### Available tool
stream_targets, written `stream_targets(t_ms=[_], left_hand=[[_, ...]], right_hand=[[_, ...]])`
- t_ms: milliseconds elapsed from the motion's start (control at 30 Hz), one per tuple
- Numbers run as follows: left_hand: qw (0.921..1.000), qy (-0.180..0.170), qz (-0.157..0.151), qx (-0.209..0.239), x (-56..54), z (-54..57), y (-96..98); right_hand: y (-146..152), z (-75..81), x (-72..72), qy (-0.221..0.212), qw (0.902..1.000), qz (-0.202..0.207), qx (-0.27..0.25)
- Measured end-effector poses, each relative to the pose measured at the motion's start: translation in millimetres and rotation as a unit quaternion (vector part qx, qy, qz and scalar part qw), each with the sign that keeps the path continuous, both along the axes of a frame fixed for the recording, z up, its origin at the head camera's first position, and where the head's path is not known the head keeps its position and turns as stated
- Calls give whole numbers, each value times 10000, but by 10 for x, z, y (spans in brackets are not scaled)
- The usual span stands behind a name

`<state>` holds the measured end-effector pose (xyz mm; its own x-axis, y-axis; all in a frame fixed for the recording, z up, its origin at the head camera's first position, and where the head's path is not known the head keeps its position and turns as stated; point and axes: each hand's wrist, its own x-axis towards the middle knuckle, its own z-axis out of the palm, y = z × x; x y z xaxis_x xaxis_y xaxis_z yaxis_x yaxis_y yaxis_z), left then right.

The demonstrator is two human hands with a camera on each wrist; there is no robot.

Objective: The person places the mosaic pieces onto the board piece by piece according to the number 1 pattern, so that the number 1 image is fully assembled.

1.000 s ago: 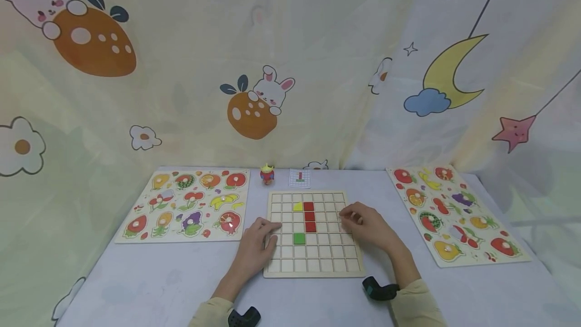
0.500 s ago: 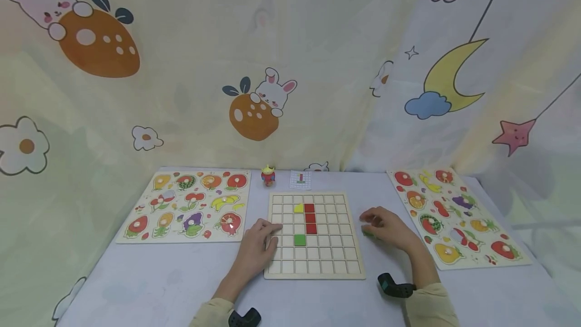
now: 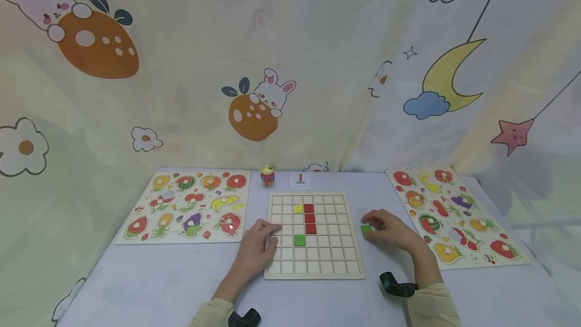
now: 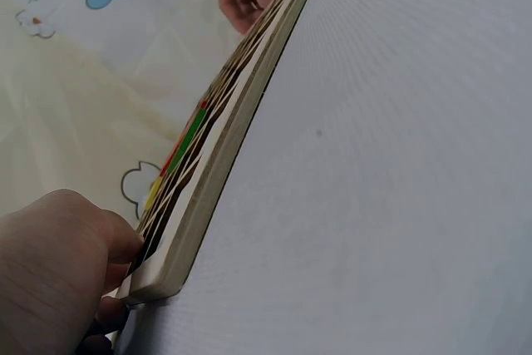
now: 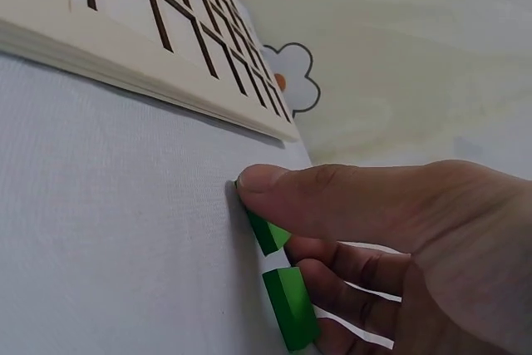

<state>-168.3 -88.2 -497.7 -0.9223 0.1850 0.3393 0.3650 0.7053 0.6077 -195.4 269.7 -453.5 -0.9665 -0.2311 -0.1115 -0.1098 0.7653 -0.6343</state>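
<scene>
At the centre of the table lies a wooden grid board [image 3: 327,254]. Set in its cells are a yellow tile [image 3: 298,208], red tiles [image 3: 310,228] and a green tile [image 3: 299,240]. My left hand [image 3: 257,245] rests on the board's left edge, index finger reaching over the rim. To the right of the board, my right hand [image 3: 389,230] pinches a green block [image 5: 268,232] between thumb and fingers, low over the tablecloth. A second green block [image 5: 291,309] lies beside it against the other fingers; its hold is unclear.
Fruit puzzle boards lie at the left [image 3: 181,236] and right [image 3: 472,259]. Behind the grid board stand a small toy figure [image 3: 268,176] and a printed pattern card [image 3: 300,180]. A cartoon-print curtain [image 3: 190,115] hangs behind the table.
My right hand has moved from the board's right edge outward to the right, and a green block now shows at its fingertips. The left hand has stayed in place.
</scene>
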Motion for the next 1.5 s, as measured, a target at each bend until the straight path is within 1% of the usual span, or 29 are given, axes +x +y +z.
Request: stream_targets(t_ms=[133, 467, 633, 733, 933, 1233, 1500], left_hand=[[10000, 9, -12, -1, -1, -1, -2], [10000, -16, 19, -41, -4, -9, -2], [10000, -35, 26, -54, -4, -11, -2], [10000, -19, 2, -48, -4, -7, -2], [10000, -8, 1, -26, -5, -5, -3], [10000, 3, 1, -26, -1, -36, -2], [10000, 21, -4, -35, -5, -13, -6]], right_hand=[[-6, -2, -8, 63, 9999, 93, 7], [-34, -23, -27, 259, 9995, 94, 168], [-42, -21, -23, 261, 9995, 94, 166], [-52, -20, -25, 246, 9995, 3, 197], [-74, -48, -58, 356, 9981, -354, 351], [-62, -80, -66, 409, 9974, -590, 74], [-45, -61, -72, 718, 9955, -596, -142]])
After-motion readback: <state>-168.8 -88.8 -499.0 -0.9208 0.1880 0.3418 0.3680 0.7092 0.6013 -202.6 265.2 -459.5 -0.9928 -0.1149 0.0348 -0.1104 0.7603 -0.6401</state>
